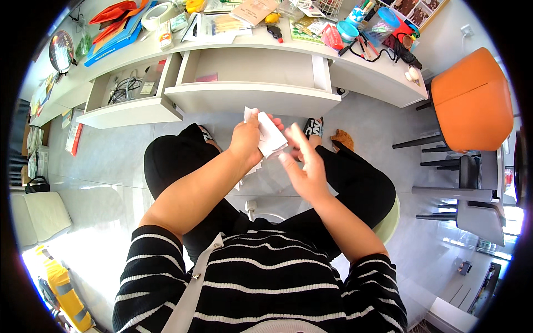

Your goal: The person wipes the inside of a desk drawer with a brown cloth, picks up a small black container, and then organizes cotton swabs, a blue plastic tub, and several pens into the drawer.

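- Left hand (247, 137) closed round white folded paper (272, 136), thumb on top, fingertips showing at its far edge; likely pinched this way to keep the layers together
- Right hand (305, 166) loosely open just right of the paper, fingers spread and blurred; can't tell if it touches; seems held there so both hands can work one piece
- Paper sits mid-scene above the floor between the knees, near side of the middle drawer (252, 99), probably for easy reach and a clear look down
- Middle drawer pulled out, pink flat item (207, 77) at its left; left drawer (130, 115) also out, cables (127, 87) inside; both presumably open for access
- Clutter lines the far desk (261, 40), perhaps leaving the near edge freer
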`<control>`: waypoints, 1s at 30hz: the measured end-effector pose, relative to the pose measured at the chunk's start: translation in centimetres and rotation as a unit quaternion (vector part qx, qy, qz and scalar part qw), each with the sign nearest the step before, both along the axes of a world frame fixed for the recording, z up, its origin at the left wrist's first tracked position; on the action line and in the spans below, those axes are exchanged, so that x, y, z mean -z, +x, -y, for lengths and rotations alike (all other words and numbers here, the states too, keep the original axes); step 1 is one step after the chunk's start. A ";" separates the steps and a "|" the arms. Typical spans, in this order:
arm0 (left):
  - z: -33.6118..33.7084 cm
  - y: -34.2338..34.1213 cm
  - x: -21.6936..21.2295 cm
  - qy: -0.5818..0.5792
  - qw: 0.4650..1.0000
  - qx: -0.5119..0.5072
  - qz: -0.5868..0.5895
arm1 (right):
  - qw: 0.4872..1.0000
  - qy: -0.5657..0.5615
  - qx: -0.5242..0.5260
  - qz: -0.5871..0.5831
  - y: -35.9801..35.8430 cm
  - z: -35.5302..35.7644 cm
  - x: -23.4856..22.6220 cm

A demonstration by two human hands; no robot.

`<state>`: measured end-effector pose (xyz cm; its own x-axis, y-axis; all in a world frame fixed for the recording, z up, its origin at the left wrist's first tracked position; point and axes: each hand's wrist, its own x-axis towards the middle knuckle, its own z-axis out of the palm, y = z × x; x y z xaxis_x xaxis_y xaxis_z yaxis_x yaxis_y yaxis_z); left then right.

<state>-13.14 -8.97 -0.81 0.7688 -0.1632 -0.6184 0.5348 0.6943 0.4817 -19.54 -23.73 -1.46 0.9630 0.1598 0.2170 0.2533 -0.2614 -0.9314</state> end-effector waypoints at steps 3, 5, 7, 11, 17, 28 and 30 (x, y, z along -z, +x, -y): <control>0.8 -0.5 -0.3 -0.033 0.999 0.014 0.018 | 0.956 -0.231 0.021 0.180 1.5 -0.7 -0.5; 1.0 -0.4 -1.1 -0.076 0.996 0.033 0.011 | 0.958 -0.197 0.061 0.200 1.6 -1.4 0.9; 0.7 -0.2 -1.8 -0.065 0.997 0.028 -0.001 | 0.962 -0.150 0.104 0.204 1.7 -1.8 1.1; -0.1 0.4 -2.8 -0.048 0.997 0.048 0.040 | 0.980 -0.026 0.169 0.101 2.1 -1.4 1.0; -0.2 0.8 -1.3 -0.029 0.999 0.030 0.022 | 0.980 0.041 0.169 0.100 2.9 0.2 0.0; -0.6 -0.3 -1.6 0.045 0.979 0.097 0.172 | 0.960 0.155 0.177 -0.154 4.6 -1.6 -0.3; -0.8 -0.2 -1.2 0.087 0.973 0.090 0.193 | 0.973 0.089 0.142 -0.159 4.6 -1.1 0.0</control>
<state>-13.31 -8.21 0.35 0.9178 -0.2358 -0.3194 0.3963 0.4956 0.7729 -14.89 -22.63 -1.42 0.9860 -0.1346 -0.0988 -0.1135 -0.1063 -0.9878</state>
